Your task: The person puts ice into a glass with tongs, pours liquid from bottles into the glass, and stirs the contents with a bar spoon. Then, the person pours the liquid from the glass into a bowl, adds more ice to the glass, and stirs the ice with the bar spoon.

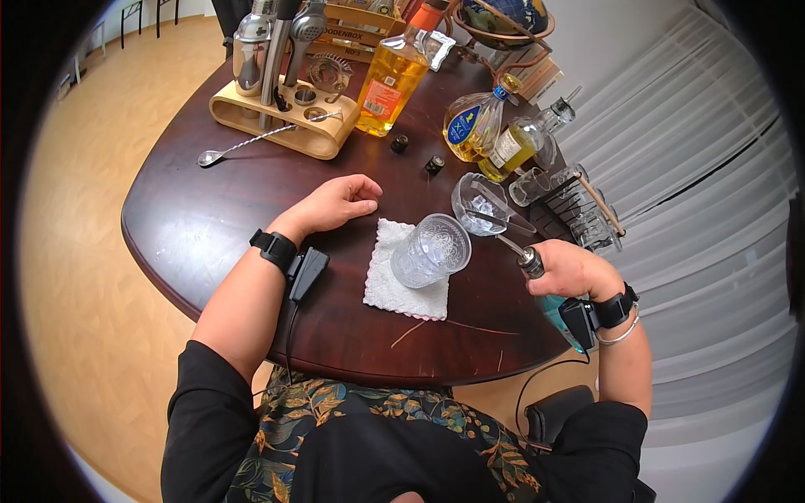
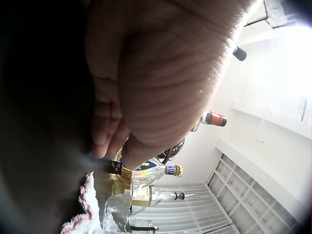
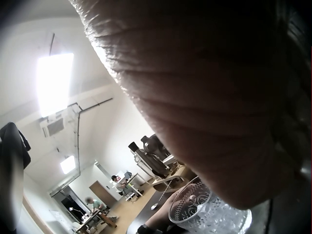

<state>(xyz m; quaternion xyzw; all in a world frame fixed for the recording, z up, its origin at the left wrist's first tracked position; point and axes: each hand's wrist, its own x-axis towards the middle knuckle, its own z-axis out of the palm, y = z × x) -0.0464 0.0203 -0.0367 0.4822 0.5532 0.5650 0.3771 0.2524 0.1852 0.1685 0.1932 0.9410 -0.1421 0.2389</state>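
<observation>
My right hand [image 1: 577,270] grips a bottle with teal contents [image 1: 557,317] near its neck; a metal pour spout [image 1: 511,245] sticks out past the thumb, pointing left. Most of that bottle is hidden by the hand. To its left, a patterned clear glass [image 1: 426,256] with ice stands on a folded white cloth [image 1: 381,289]. In the right wrist view the glass [image 3: 214,214] shows below the palm. My left hand [image 1: 335,203] lies by the tabletop left of the cloth, fingers loosely bent, holding nothing. Its palm [image 2: 161,83] fills much of the left wrist view.
Behind the glass sit an ice bowl [image 1: 470,197] with tongs and two small black caps [image 1: 434,165]. Farther back stand an amber bottle [image 1: 392,80], two more bottles [image 1: 513,149], and a wooden bar-tool stand [image 1: 323,144] with a twisted spoon [image 1: 243,147]. A glass rack [image 1: 599,201] stands right.
</observation>
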